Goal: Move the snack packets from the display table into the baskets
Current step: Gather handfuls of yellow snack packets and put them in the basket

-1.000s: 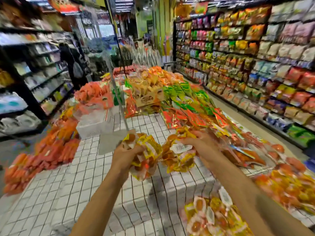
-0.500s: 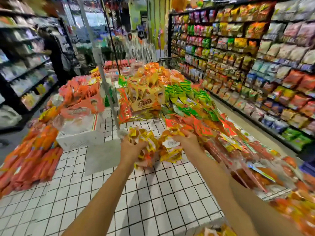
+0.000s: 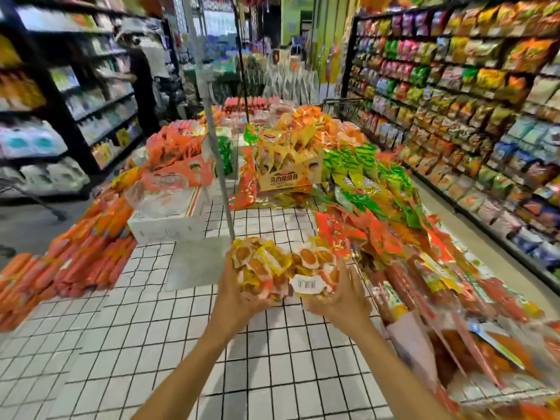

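A bundle of yellow-and-orange snack packets [image 3: 274,268] with a white barcode label sits between both hands above the white-tiled display table [image 3: 157,344]. My left hand [image 3: 239,294] grips the left side of the bundle from below. My right hand [image 3: 341,298] cups its right side, fingers spread around it. Both arms reach forward from the lower edge of the view. No basket can be made out clearly.
Orange sausage packs [image 3: 75,262] pile at the left, red and green packets [image 3: 378,207] at the right. A white box [image 3: 169,219] and a yellow carton [image 3: 288,174] stand behind. A metal pole [image 3: 218,177] rises mid-table. Stocked shelves flank both aisles; a person [image 3: 142,74] stands far left.
Both hands have carried their packets forward over the table and brought them together into one bundle. The view has advanced toward the piled goods.
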